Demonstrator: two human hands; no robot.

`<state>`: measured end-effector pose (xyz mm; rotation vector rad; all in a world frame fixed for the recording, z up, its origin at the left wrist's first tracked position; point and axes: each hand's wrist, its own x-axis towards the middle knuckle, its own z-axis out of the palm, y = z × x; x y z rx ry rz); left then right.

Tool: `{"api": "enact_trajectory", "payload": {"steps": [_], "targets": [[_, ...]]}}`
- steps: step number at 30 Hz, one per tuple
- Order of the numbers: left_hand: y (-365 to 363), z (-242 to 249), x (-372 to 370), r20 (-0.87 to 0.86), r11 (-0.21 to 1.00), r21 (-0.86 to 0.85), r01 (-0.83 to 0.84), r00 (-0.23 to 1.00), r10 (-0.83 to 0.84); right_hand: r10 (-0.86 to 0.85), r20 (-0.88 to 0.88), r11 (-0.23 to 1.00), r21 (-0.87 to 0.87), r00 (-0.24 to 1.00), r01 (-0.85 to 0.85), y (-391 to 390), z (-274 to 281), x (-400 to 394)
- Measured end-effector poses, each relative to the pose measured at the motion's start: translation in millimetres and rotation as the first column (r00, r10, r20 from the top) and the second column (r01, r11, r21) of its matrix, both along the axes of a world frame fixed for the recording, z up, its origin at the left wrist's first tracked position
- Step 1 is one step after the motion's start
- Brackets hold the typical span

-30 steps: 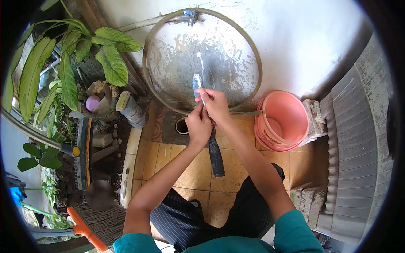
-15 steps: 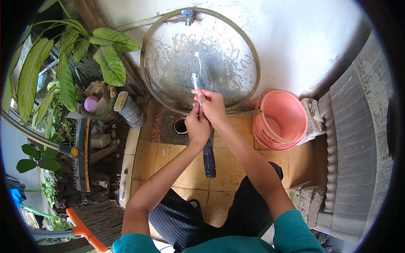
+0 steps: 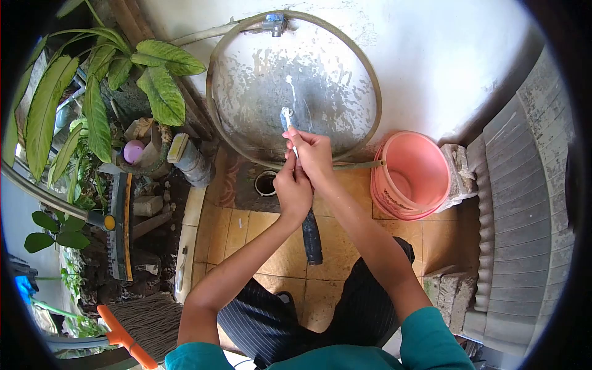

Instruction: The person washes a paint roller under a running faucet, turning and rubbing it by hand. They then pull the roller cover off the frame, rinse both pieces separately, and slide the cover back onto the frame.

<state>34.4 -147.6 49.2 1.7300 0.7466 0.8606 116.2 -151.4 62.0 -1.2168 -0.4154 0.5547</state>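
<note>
Near the middle of the view, my right hand (image 3: 314,157) pinches a thin white stick-like piece (image 3: 289,120), whose upper end points toward the wall. Just below and left, my left hand (image 3: 293,188) is closed at the lower part of the same piece, touching my right hand. Behind both hands runs a dark pipe-like object (image 3: 312,239); its lower end shows beneath them, and its middle is hidden. A dark patch with white marks (image 3: 246,80) covers the wall ahead, ringed by a looped hose (image 3: 377,92).
A pink bucket (image 3: 414,172) stands at the right beside rough blocks (image 3: 458,172). Left of the hands is a round drain hole (image 3: 266,184) in the floor. A tap (image 3: 275,26) is on the wall. Plants (image 3: 163,92) and a mop (image 3: 145,320) lie to the left.
The lower end of the dark pipe-like object has shifted slightly right and down. Both hands have moved very slightly right, still closed at the white piece.
</note>
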Motion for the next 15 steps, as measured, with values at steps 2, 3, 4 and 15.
{"api": "enact_trajectory", "payload": {"steps": [2,3,4,15], "targets": [[0,-9,2,0.021,0.996,0.091,-0.022,1.000,0.020,-0.015,-0.014,0.999,-0.038,1.000,0.015,0,3,-1],[-1,-13,3,0.050,0.989,0.140,-0.051,0.998,0.044,-0.032,-0.029,0.997,-0.074,0.999,0.029,0,4,-2],[0,-17,4,0.080,0.979,0.188,-0.081,0.995,0.067,-0.031,-0.029,0.997,-0.074,0.999,0.028,0,2,-1],[8,-25,3,0.088,0.955,0.292,-0.042,0.996,0.017,-0.006,-0.199,1.000,-0.028,0.980,0.001,-6,13,-2]]}}
